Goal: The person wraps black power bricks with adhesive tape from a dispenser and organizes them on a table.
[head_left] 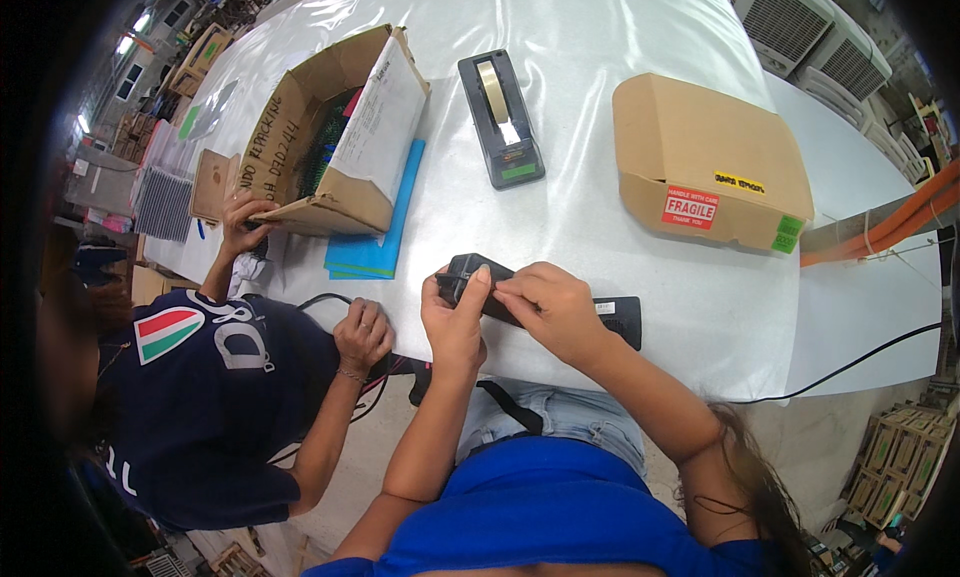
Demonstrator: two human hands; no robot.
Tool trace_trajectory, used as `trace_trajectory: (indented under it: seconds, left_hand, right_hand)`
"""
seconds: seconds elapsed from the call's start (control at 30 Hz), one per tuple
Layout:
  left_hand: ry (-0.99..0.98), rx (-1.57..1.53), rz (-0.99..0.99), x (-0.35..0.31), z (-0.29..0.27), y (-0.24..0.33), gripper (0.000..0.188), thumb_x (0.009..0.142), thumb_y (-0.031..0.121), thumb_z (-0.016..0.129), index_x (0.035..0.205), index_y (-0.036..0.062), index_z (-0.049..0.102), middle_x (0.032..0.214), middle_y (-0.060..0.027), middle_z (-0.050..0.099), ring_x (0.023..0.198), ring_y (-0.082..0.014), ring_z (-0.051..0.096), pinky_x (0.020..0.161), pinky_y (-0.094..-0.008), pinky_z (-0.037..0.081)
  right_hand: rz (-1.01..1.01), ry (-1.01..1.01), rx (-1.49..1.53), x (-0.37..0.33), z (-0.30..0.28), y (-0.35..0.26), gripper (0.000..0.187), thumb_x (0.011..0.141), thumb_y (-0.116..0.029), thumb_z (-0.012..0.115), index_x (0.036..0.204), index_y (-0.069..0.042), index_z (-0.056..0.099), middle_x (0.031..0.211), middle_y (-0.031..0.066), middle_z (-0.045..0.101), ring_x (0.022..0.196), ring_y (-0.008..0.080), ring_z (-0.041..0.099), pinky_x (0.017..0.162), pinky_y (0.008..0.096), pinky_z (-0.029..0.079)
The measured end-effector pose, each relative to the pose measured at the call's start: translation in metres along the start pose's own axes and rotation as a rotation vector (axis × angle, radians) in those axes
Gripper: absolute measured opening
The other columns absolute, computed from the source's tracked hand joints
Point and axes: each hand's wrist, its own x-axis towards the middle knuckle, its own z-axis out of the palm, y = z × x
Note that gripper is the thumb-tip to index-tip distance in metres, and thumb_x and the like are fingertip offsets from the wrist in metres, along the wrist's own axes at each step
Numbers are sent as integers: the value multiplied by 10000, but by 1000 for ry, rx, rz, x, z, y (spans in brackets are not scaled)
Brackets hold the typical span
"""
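Near the table's front edge my left hand (455, 317) is closed around a small black plastic object (468, 267), thumb on its top. My right hand (550, 302) is pinched against the right side of that object; whatever lies between its fingertips is hidden. Beneath and beside my right wrist is a flat black piece with a white label (625, 319). My hand covers the space between, so I cannot tell whether the two black parts join. Beyond my hands a black tape dispenser (515, 147) with a tan roll stands on the table.
A closed brown carton (710, 157) with red, yellow and green stickers sits at the right. At left, an open cardboard box (370, 167) rests partly on blue folders (375, 242). A co-worker (220, 397) in a dark shirt touches that box. A black cable (860, 362) runs off right.
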Motion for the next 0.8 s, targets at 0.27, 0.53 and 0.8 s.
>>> trace_trajectory:
  seconds: [0.27,0.53,0.8]
  left_hand:
    - [53,-58,-33,2,-3,0,344,810,52,696,1061,4,466,901,-60,593,758,-87,593,620,-196,485]
    - [32,27,101,-2,0,-2,372,803,45,703,1081,-8,461,927,-68,593,804,-91,581,710,-218,481]
    - [10,97,168,-6,8,2,402,785,40,721,1088,-5,460,944,-69,590,805,-94,578,720,-222,480]
  right_hand:
    - [91,-89,-40,-20,-15,7,90,802,-79,641,838,3,634,807,139,613,759,296,596,679,372,483]
    - [124,-186,-48,-9,-25,5,100,792,-91,658,848,-11,639,809,133,613,724,282,599,648,351,482]
    - [110,-78,56,-4,-6,-1,67,788,-57,653,825,-6,629,816,136,610,737,285,607,640,346,484]
